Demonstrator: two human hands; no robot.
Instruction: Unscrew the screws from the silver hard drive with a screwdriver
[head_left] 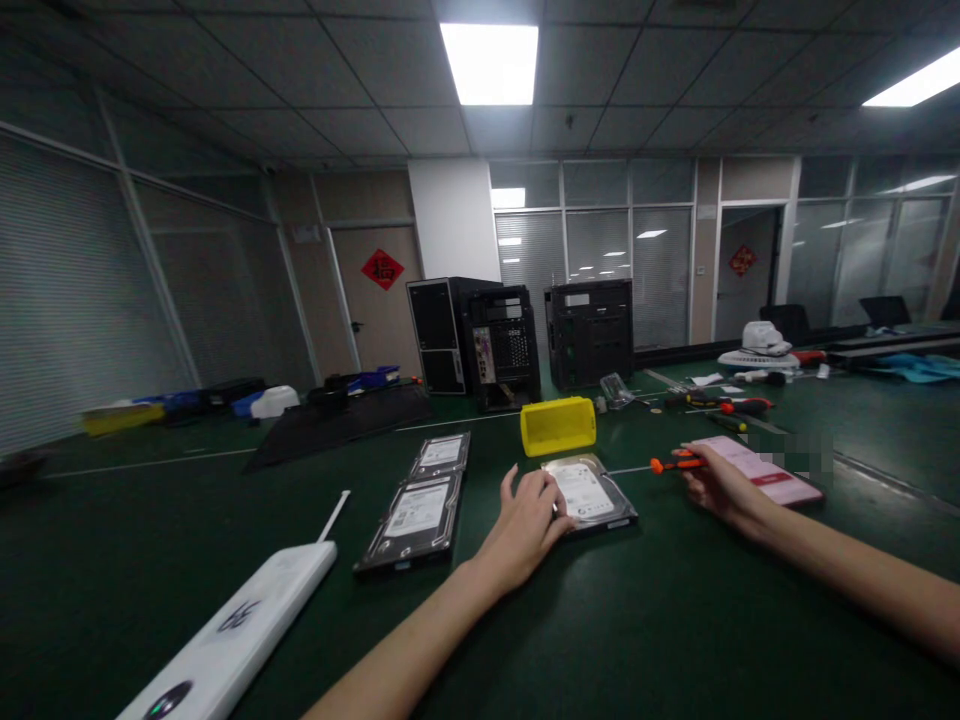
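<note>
My left hand (529, 520) rests on the near left corner of a hard drive (592, 490) lying flat on the green table, fingers curled over its edge. My right hand (716, 488) is closed on an orange-handled screwdriver (675, 463) whose thin shaft points left towards the drive's far edge. A pink booklet (757, 470) lies just behind that hand.
Two more hard drives (424, 500) lie to the left. A yellow bin (559, 425) stands behind the held drive. A white device with an antenna (247, 625) lies near left. Computer cases (510, 340) stand at the back, with tools (739, 405) to their right.
</note>
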